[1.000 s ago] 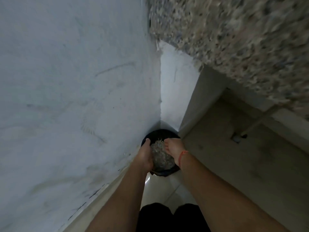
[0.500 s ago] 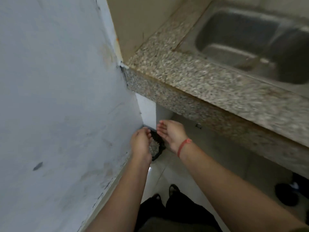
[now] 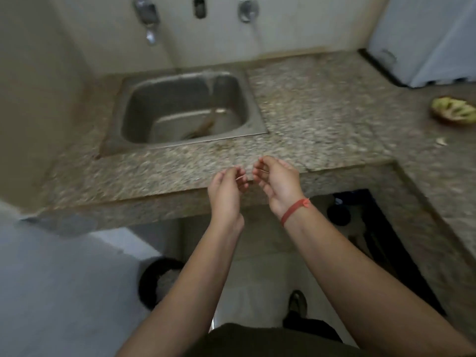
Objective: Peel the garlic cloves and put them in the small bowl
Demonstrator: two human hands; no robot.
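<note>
Steel sink point(image 3: 180, 99) is being shown left in the speckled table point(image 3: 322, 112); left hand point(image 3: 226, 194) and right hand point(image 3: 279, 185) are being held loosely curled, gripping nothing, over its front edge; the bowl point(image 3: 453, 112) is being carried far right, well apart.

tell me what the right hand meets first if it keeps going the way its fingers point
Most likely the left hand, across a small gap from the right hand's curled fingers; depth is unclear, so possibly the counter edge.
</note>
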